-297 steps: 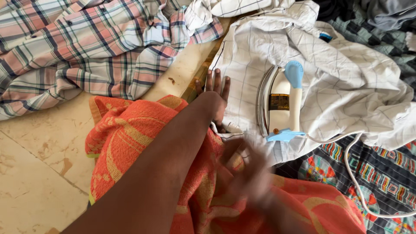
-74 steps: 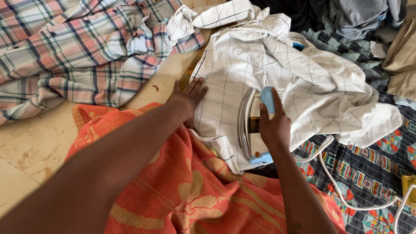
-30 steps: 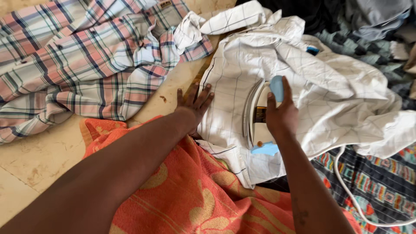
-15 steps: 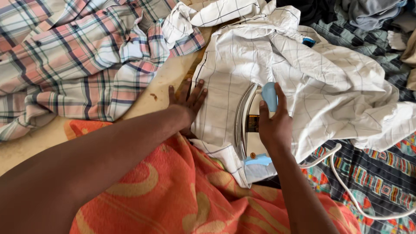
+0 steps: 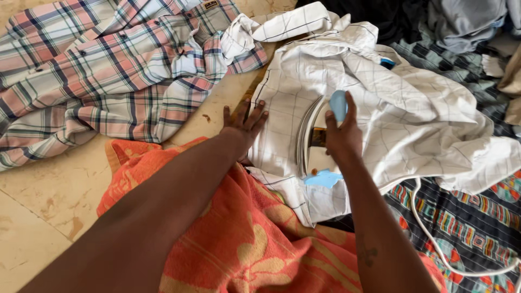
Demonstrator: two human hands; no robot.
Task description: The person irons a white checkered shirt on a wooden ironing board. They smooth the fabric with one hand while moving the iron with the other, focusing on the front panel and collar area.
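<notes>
We keep the right hand (image 5: 343, 142) wrapped round the iron (image 5: 317, 142) handle, left hand (image 5: 244, 123) flat w/ fingers spread, pinning the white shirt (image 5: 391, 108) edge; go slow, taut.

Shirt (image 5: 412, 108): white, thin dark grid. Iron (image 5: 320, 146): white, pale-blue handle. Second shirt (image 5: 108, 70): pink-grey plaid. Towel (image 5: 239, 239): orange, yellow motifs.

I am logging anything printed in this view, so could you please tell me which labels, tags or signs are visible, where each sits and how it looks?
Neck label: inside the pink plaid shirt's collar, top edge; small dark rectangle, yellowish print.
Plate on iron: iron's body beside the right hand; small dark panel with orange, partly hidden.
Blue tag: on the white checked shirt, upper right; small.
</notes>
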